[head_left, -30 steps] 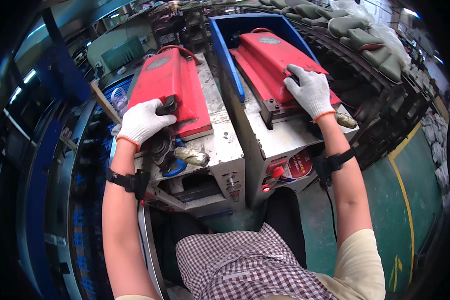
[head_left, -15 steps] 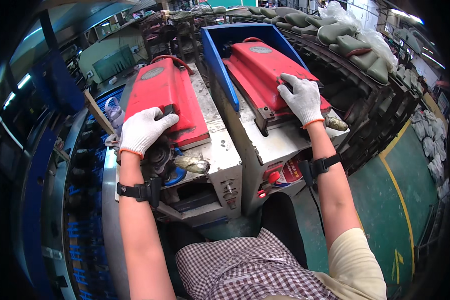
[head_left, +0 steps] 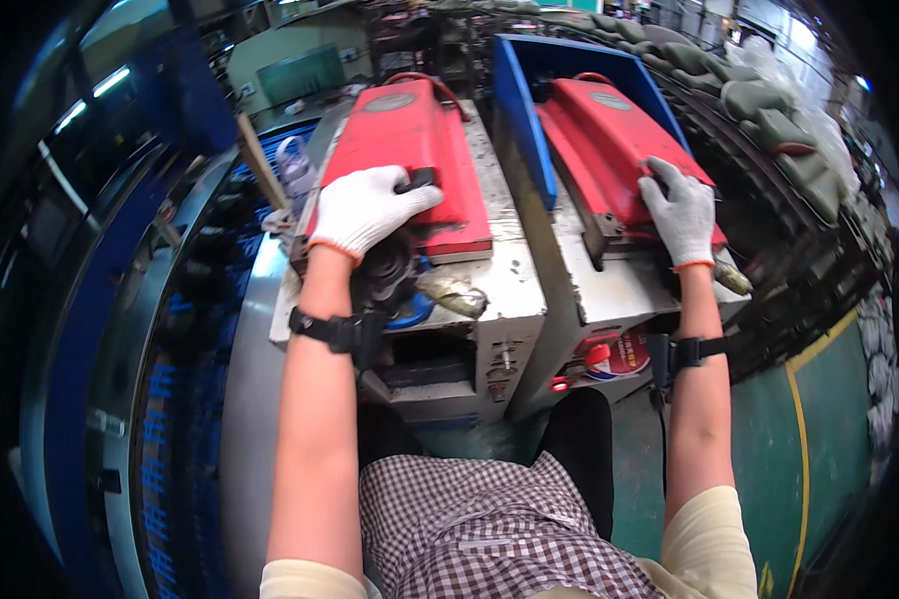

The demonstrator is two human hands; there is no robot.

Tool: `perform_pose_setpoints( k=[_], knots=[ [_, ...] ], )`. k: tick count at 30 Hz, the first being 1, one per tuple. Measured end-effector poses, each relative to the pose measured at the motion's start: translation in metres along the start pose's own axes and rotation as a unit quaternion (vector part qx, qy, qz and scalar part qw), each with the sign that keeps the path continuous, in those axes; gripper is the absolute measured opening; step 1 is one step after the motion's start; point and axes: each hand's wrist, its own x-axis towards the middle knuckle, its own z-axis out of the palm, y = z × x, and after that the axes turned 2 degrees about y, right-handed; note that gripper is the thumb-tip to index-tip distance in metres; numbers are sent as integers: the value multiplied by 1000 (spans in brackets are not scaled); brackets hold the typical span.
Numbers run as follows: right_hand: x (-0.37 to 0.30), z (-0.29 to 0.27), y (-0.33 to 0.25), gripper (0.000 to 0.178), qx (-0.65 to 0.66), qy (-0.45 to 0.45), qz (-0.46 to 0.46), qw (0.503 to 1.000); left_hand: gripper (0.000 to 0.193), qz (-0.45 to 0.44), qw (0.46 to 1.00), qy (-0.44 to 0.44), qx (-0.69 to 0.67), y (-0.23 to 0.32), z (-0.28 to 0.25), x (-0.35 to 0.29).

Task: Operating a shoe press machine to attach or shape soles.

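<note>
My left hand (head_left: pixel 362 208), in a white knit glove with an orange cuff, is closed round the black handle (head_left: pixel 423 181) at the front of the left red machine cover (head_left: pixel 390 135). Its thumb lies along the near side of that handle. On the right red cover (head_left: pixel 609 130), my right hand (head_left: pixel 683 212), gloved the same way, has its fingers bent over the front part, where the handle is mostly hidden beneath them. Both covers lie lowered on whitish machine bodies. A tape-wrapped lever grip (head_left: pixel 452 296) juts out below the left cover, and another grip (head_left: pixel 733 279) below the right one.
A blue metal guard (head_left: pixel 529 125) surrounds the right cover's back and sides. Racks of grey-green padded pieces (head_left: pixel 759 100) stand at the far right. On the left are a purple bottle (head_left: pixel 296 170) and a conveyor with blue parts (head_left: pixel 155 429). A red switch (head_left: pixel 597 354) sits on the right machine's front.
The view has swung, so both machines appear farther right and slightly higher. Both hands stay on the same covers.
</note>
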Motion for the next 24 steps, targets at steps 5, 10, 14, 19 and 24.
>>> perform_pose_setpoints(
  k=[5,10,14,19,24],
  knots=[
    [1,3,-2,37,-19,-6,-7,1000,60,-11,1000,-10,18,0,-3,-1],
    [1,0,-4,38,-21,-14,4,1000,60,5,1000,8,18,-2,0,-2],
    [1,3,1,38,-23,-8,-7,1000,61,12,1000,14,15,-3,1,-1],
    [0,3,2,37,-19,-9,-4,1000,61,7,1000,11,15,-3,1,-1],
    [0,5,4,37,-9,-1,-5,1000,62,4,1000,12,9,-2,1,-2]
  ],
)
